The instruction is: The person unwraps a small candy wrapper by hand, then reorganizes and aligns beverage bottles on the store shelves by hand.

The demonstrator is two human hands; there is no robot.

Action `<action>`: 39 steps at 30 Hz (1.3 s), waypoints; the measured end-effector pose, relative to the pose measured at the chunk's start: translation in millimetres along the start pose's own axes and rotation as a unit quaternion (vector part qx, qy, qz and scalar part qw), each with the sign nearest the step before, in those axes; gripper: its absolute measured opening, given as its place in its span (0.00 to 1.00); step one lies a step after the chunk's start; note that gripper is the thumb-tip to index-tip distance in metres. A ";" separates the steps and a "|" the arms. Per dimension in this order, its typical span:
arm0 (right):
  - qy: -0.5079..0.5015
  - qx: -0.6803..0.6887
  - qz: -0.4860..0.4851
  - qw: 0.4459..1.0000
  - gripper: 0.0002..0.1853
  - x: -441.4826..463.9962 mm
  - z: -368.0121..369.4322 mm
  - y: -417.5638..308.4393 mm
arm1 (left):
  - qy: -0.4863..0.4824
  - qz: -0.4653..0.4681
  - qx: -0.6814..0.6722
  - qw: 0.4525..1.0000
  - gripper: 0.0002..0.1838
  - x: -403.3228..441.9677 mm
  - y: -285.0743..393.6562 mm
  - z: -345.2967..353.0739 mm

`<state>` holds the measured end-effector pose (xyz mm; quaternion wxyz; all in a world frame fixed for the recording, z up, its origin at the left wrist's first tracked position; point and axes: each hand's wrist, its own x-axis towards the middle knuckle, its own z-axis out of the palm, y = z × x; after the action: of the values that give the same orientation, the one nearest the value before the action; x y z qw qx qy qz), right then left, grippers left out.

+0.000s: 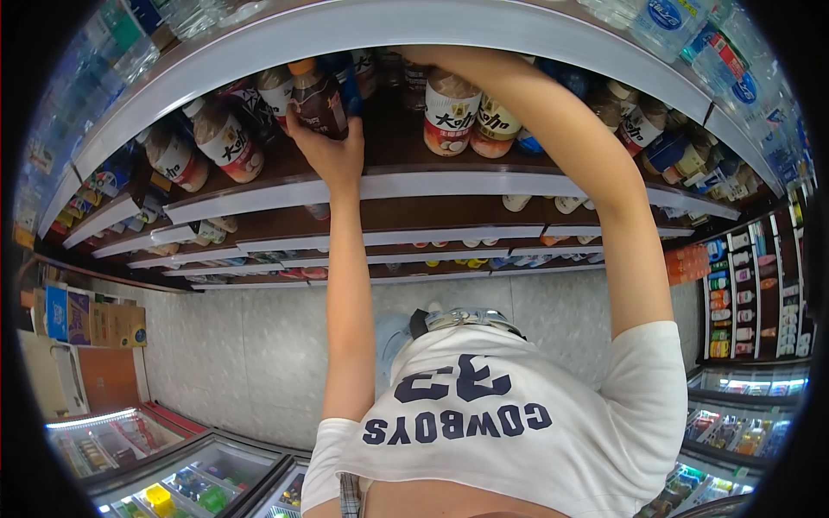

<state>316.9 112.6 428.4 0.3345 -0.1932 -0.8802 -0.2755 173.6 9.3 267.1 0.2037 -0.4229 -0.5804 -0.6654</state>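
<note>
My left hand (331, 155) is wrapped around a dark brown drink bottle (319, 105) with an orange cap, at the front of a brown shelf. My right hand (423, 54) reaches deep into the same shelf, under the edge of the shelf above; its fingers are hidden. Below that wrist stands a coffee drink bottle (452, 114) with a white and red label, and beside it a similar bottle with a cream label (496, 128). To the left of my left hand are more white-labelled bottles (226, 142), upright in the row.
A white shelf edge (285, 36) curves just above my hands, with water bottles (663, 22) over it. Lower shelves (414, 216) hold more goods. Freezer chests (186, 475) stand behind at left, cartons (91, 319) by the left wall, and a stocked rack (744, 293) at right.
</note>
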 end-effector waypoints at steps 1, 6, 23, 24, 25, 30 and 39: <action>-0.003 0.002 0.006 1.000 0.19 2.6 1.5 2.3 | 0.007 -0.001 -0.003 1.000 0.48 0.3 0.6 -0.1; -0.025 0.024 0.002 0.999 0.20 15.3 7.7 -1.1 | 0.034 0.005 -0.011 0.999 0.49 1.5 1.1 2.5; -0.128 0.147 0.026 0.980 0.22 -7.0 -35.8 31.1 | 0.063 -0.033 -0.007 0.997 0.41 -2.0 -3.9 3.2; -0.134 0.150 0.030 0.979 0.22 -6.3 -36.0 31.9 | 0.061 -0.032 -0.007 0.998 0.41 -1.6 -3.1 2.9; -0.143 0.151 0.036 0.978 0.22 -4.7 -34.2 32.6 | 0.059 -0.032 -0.007 0.998 0.41 -1.7 -2.5 2.3; -0.160 0.160 0.055 0.973 0.23 2.9 -24.9 30.9 | 0.051 -0.020 0.010 0.998 0.42 -3.0 -1.8 1.1; -0.152 0.165 0.089 0.971 0.24 28.6 -1.1 22.8 | 0.019 -0.007 -0.038 0.999 0.42 -3.2 -4.5 -0.6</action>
<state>309.4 134.0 457.1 0.2477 -0.2529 -0.9331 -0.0633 171.8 9.0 261.8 0.1940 -0.4131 -0.5540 -0.6963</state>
